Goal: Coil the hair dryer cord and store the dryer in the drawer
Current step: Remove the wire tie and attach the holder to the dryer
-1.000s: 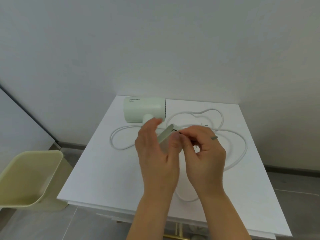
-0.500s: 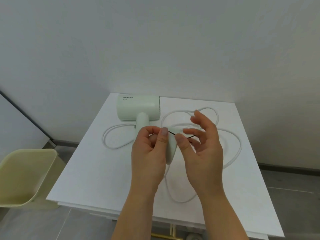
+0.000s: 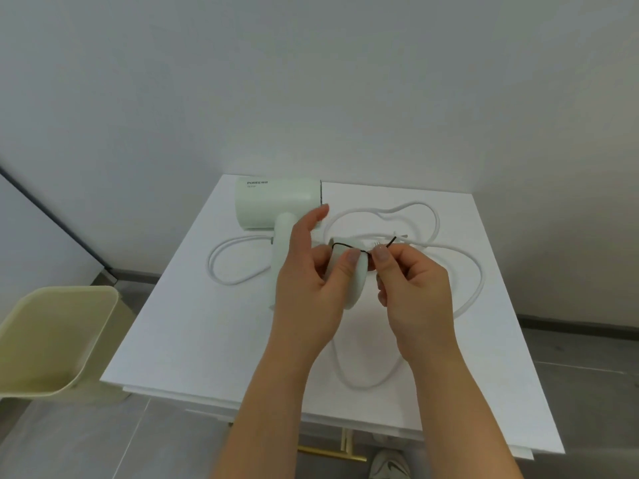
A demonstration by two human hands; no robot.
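- Landmark: barrel of the pale green hair dryer, lying on its side at the far edge of a white cabinet top. Handle points toward the wearer.
- White cord uncoiled. One loose loop left of the barrel, several wide loops right of it and nearer the wearer, all flat on the top. Coiling not yet begun, by my reading.
- Left hand, just in front of the barrel: grips a pale oblong piece, thumb pressed on its face, other fingers curled behind, forefinger raised toward the barrel. Cannot tell whether the piece is the handle's folding end or the plug housing.
- Thin black tie runs round the top of that piece and trails off to the right.
- Right hand, right of and nearer than the barrel: thumb and forefinger pinch the tie's free length, remaining fingers curled under.
- Likely reason for the grip: left hand steadies the piece so the right can work the tie, probably to free it for binding the cord later.
- Gold drawer pull shows below the cabinet's near edge, well in front of the barrel. Drawer looks closed.
- Yellow-green bin on the floor, well left of the barrel. Shoe beside the pull.
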